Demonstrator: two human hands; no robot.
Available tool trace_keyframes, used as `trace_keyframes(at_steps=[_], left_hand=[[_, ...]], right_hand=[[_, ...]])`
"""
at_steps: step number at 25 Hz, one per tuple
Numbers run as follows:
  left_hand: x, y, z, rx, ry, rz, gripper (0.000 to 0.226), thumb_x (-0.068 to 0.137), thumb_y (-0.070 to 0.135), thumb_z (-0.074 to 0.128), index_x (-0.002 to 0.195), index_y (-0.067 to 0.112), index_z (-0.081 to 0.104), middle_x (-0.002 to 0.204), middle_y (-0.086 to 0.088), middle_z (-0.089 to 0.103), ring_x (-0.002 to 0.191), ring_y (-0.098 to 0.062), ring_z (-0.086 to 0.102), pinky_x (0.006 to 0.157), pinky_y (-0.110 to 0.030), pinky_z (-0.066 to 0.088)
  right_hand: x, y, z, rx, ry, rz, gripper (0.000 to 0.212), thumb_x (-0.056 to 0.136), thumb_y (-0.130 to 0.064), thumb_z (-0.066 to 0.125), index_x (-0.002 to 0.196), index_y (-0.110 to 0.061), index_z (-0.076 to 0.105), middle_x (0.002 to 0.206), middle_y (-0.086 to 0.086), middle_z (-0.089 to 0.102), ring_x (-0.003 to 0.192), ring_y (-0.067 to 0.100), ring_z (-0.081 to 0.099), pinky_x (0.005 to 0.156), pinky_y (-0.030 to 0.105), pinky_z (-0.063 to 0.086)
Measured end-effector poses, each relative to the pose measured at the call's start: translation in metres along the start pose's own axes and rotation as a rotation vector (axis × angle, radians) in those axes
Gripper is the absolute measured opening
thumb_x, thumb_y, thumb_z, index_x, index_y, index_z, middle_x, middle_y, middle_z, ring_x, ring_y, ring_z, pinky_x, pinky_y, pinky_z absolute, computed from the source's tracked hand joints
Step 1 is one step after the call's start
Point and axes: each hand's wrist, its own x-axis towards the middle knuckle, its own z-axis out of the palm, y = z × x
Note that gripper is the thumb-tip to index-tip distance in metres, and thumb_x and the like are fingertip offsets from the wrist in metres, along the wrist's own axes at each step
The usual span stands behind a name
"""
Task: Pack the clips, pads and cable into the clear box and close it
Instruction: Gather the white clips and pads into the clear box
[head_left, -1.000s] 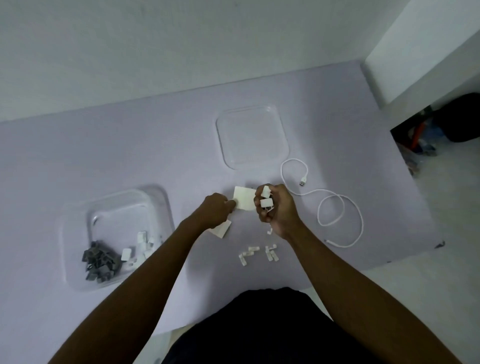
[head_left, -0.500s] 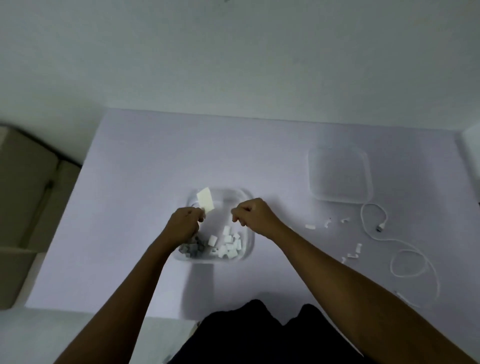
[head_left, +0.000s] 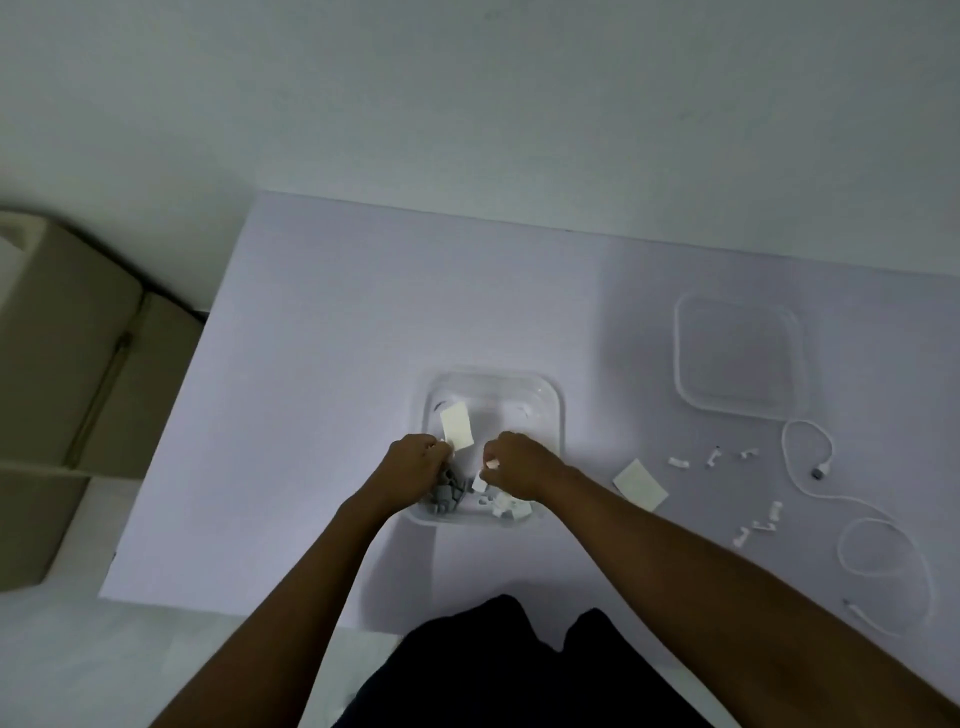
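The clear box (head_left: 549, 396) stands open at the table's middle, with grey clips (head_left: 444, 496) and white clips (head_left: 506, 506) in its near part. My left hand (head_left: 415, 464) hovers over the box's near left side, pinching a pale square pad (head_left: 457, 427) that stands up over the box. Over the box's near right side my right hand (head_left: 511, 465) is closed on small white clips. A second pad (head_left: 640, 481) lies on the table right of the box. Loose white clips (head_left: 711, 457) and the white cable (head_left: 878, 545) lie further right. The clear lid (head_left: 740, 358) rests at the back right.
The pale purple table (head_left: 311, 364) ends at a white wall behind. A cardboard box (head_left: 62, 364) stands on the floor to the left. More loose clips (head_left: 758, 525) lie near the cable's loop. My dark-clothed lap (head_left: 493, 670) is at the table's near edge.
Both hands moved from the loose clips and pads to over the clear box, carrying a pad and clips. The head turned left, shifting the view. White clips now lie in the box.
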Motion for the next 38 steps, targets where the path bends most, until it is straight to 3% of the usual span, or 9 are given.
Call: trace_keyframes(at_steps=[3,7,13,18,22,25,28,32,38], left_hand=[[0.009,-0.001,0.005,0.109,-0.015,0.025,0.038,0.100,0.023,0.040,0.065,0.012,0.048,0.067,-0.004,0.052,0.059,-0.011,0.046,0.052,-0.020,0.033],[0.021,0.000,0.011,0.186,-0.045,0.041,0.037,0.102,0.024,0.037,0.070,0.010,0.049,0.070,-0.005,0.050,0.067,-0.020,0.051,0.054,-0.021,0.035],[0.026,0.010,0.024,0.173,-0.066,0.044,0.031,0.104,0.021,0.035,0.090,0.005,0.056,0.093,-0.015,0.057,0.076,-0.016,0.047,0.061,-0.022,0.035],[0.031,0.015,0.041,0.270,-0.083,0.109,0.034,0.102,0.034,0.036,0.081,0.013,0.053,0.080,-0.004,0.055,0.072,-0.019,0.052,0.071,-0.032,0.038],[0.033,0.018,0.061,0.414,-0.148,0.177,0.037,0.099,0.039,0.032,0.085,0.012,0.052,0.084,-0.005,0.057,0.076,-0.022,0.055,0.070,-0.031,0.040],[0.035,0.015,0.078,0.421,-0.190,0.152,0.032,0.100,0.035,0.035,0.093,0.010,0.054,0.100,-0.015,0.064,0.085,-0.030,0.061,0.071,-0.035,0.045],[0.031,0.020,0.089,0.370,-0.222,0.153,0.032,0.100,0.029,0.039,0.110,0.004,0.056,0.112,-0.017,0.060,0.096,-0.034,0.060,0.075,-0.038,0.046],[0.032,0.025,0.096,0.448,-0.167,0.281,0.030,0.096,0.032,0.047,0.111,0.006,0.055,0.108,-0.015,0.061,0.094,-0.029,0.059,0.074,-0.032,0.040],[0.031,0.033,0.100,0.632,-0.094,0.342,0.034,0.093,0.038,0.050,0.115,0.013,0.056,0.109,-0.011,0.065,0.098,-0.028,0.061,0.085,-0.039,0.050]], right_hand=[[-0.001,-0.002,0.001,-0.051,-0.053,-0.014,0.027,0.090,-0.028,0.064,0.109,-0.011,0.067,0.116,0.010,0.062,0.107,0.026,0.057,0.086,0.038,0.049],[-0.007,0.004,-0.003,-0.008,-0.026,0.012,0.023,0.091,-0.024,0.059,0.081,-0.007,0.070,0.088,0.006,0.071,0.079,0.024,0.066,0.075,0.044,0.056],[-0.030,-0.003,-0.027,0.805,0.279,0.230,0.029,0.096,-0.038,0.052,0.090,-0.016,0.069,0.088,0.004,0.073,0.077,0.024,0.071,0.059,0.031,0.055],[-0.045,0.006,-0.038,0.712,0.461,0.224,0.015,0.090,-0.020,0.066,0.093,-0.007,0.070,0.075,0.008,0.073,0.051,0.010,0.067,0.046,0.027,0.054],[-0.051,0.044,-0.046,1.038,0.827,0.416,0.012,0.089,-0.015,0.061,0.089,-0.006,0.069,0.070,0.007,0.069,0.047,0.015,0.057,0.043,0.025,0.043],[-0.062,0.085,-0.030,1.276,0.893,0.638,0.011,0.090,-0.015,0.057,0.085,-0.008,0.064,0.074,0.011,0.063,0.049,0.017,0.050,0.042,0.024,0.035],[-0.068,0.115,-0.002,1.151,0.811,0.767,0.013,0.086,-0.020,0.057,0.081,-0.009,0.064,0.076,0.013,0.067,0.054,0.024,0.057,0.047,0.031,0.043],[-0.070,0.135,0.024,0.907,0.677,0.816,0.031,0.075,-0.031,0.057,0.093,-0.008,0.067,0.093,0.017,0.072,0.086,0.040,0.068,0.077,0.051,0.058],[-0.082,0.137,0.025,0.788,0.728,0.768,0.021,0.087,-0.017,0.067,0.099,0.000,0.065,0.102,0.019,0.070,0.096,0.035,0.065,0.076,0.031,0.047]])
